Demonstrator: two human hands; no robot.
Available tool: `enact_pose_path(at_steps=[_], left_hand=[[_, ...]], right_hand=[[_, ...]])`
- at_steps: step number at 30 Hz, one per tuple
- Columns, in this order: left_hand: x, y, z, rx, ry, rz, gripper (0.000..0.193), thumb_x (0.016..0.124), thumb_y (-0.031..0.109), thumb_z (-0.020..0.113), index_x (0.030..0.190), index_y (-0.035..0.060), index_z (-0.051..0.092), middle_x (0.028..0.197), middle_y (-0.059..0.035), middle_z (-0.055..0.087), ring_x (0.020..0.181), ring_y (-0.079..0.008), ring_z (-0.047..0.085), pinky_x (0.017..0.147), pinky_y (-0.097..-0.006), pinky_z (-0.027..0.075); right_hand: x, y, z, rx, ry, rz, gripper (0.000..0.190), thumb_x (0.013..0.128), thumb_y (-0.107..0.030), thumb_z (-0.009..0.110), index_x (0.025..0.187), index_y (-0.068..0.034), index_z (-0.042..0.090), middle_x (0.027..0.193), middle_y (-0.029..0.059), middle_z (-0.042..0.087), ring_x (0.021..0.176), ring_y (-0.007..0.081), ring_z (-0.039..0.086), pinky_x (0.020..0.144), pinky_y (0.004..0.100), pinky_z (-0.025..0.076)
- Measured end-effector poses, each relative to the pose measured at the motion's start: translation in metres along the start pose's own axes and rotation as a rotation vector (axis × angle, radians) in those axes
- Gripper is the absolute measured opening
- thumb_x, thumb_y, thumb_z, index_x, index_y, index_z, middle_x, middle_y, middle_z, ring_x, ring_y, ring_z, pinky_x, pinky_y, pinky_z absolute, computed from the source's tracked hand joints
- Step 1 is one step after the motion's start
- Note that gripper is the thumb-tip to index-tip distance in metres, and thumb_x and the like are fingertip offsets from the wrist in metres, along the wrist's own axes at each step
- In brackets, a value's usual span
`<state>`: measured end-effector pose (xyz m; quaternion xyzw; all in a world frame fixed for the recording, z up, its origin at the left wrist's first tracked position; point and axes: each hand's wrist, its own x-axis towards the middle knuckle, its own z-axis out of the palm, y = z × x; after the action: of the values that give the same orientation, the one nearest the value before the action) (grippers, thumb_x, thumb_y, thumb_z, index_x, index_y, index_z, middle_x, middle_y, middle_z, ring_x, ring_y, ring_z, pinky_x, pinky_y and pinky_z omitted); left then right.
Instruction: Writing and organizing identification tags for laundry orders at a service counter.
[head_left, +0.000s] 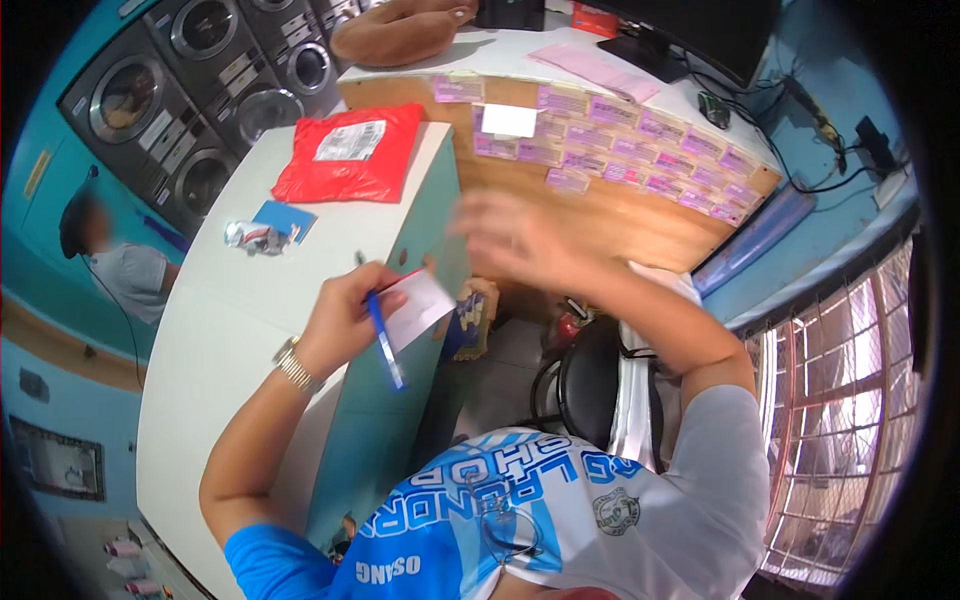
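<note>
My left hand (350, 319) is raised beside the white counter, with a watch on its wrist. It grips a small white paper pad (420, 307) with a red edge, and a blue pen (386, 345) slants down across the pad's near side. My right hand (514, 236) is blurred in front of the wooden panel (517, 171). Nothing shows in its loosely spread fingers. Rows of purple slips (589, 135) are fixed to that panel, and a blank white note (510, 120) sits among them.
On the white counter (225, 337) lie a red parcel bag (356, 154), a blue card (285, 217) and a crumpled wrapper (259, 238). A black stool (592, 382) stands below my right arm. Beyond the counter is a person (127, 262) near stacked front-loading machines (127, 97).
</note>
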<state>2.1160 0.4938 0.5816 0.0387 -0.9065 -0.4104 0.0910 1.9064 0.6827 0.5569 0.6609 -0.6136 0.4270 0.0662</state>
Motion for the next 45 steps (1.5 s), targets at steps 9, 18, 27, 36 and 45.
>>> enact_pose_path(at_steps=[9, 18, 27, 36, 45], left_hand=[[-0.043, 0.023, -0.003, 0.159, 0.139, -0.011, 0.011, 0.090, 0.007, 0.063, 0.099, 0.0015, 0.062, 0.068, -0.0111, 0.062, 0.058, -0.0144, 0.058, 0.057, -0.0269, 0.047], [-0.046, 0.028, -0.012, 0.206, 0.081, -0.043, 0.011, 0.090, 0.005, 0.063, 0.099, 0.0000, 0.060, 0.071, -0.0086, 0.062, 0.058, -0.0119, 0.054, 0.057, -0.0239, 0.045], [-0.027, 0.026, -0.015, 0.094, 0.085, -0.102, 0.014, 0.089, 0.004, 0.065, 0.100, -0.0018, 0.059, 0.071, -0.0052, 0.060, 0.059, -0.0080, 0.049, 0.057, -0.0218, 0.042], [-0.030, 0.022, -0.005, 0.060, 0.069, -0.158, 0.016, 0.090, 0.005, 0.064, 0.104, -0.0003, 0.060, 0.067, -0.0024, 0.057, 0.058, -0.0076, 0.049, 0.055, -0.0228, 0.041], [-0.027, 0.017, 0.002, 0.024, 0.040, -0.133, 0.016, 0.089, 0.006, 0.064, 0.103, 0.0006, 0.060, 0.065, -0.0043, 0.057, 0.056, -0.0095, 0.050, 0.054, -0.0240, 0.041]], right_hand=[[-0.006, 0.195, -0.213, -0.800, -0.034, 0.579, 0.036, 0.073, -0.010, 0.067, 0.109, -0.007, 0.069, 0.113, 0.0184, 0.065, 0.105, 0.0354, 0.061, 0.089, 0.0399, 0.049], [-0.006, 0.157, -0.246, -1.048, 0.465, 0.179, 0.018, 0.080, -0.012, 0.060, 0.094, -0.011, 0.071, 0.093, 0.0086, 0.069, 0.087, 0.0331, 0.061, 0.077, 0.0411, 0.052], [0.008, 0.058, -0.305, -0.875, 0.765, 0.169, 0.016, 0.093, -0.016, 0.054, 0.098, -0.001, 0.056, 0.083, 0.0210, 0.059, 0.083, 0.0345, 0.063, 0.072, 0.0424, 0.046], [0.068, 0.121, -0.293, -0.715, 0.576, 0.483, 0.018, 0.085, -0.014, 0.059, 0.093, 0.002, 0.060, 0.095, 0.0274, 0.063, 0.093, 0.0434, 0.061, 0.078, 0.0458, 0.047], [0.038, 0.310, -0.283, -0.947, 0.249, 0.971, 0.023, 0.079, -0.016, 0.061, 0.089, 0.001, 0.073, 0.097, 0.0245, 0.069, 0.086, 0.0377, 0.069, 0.073, 0.0403, 0.055]])
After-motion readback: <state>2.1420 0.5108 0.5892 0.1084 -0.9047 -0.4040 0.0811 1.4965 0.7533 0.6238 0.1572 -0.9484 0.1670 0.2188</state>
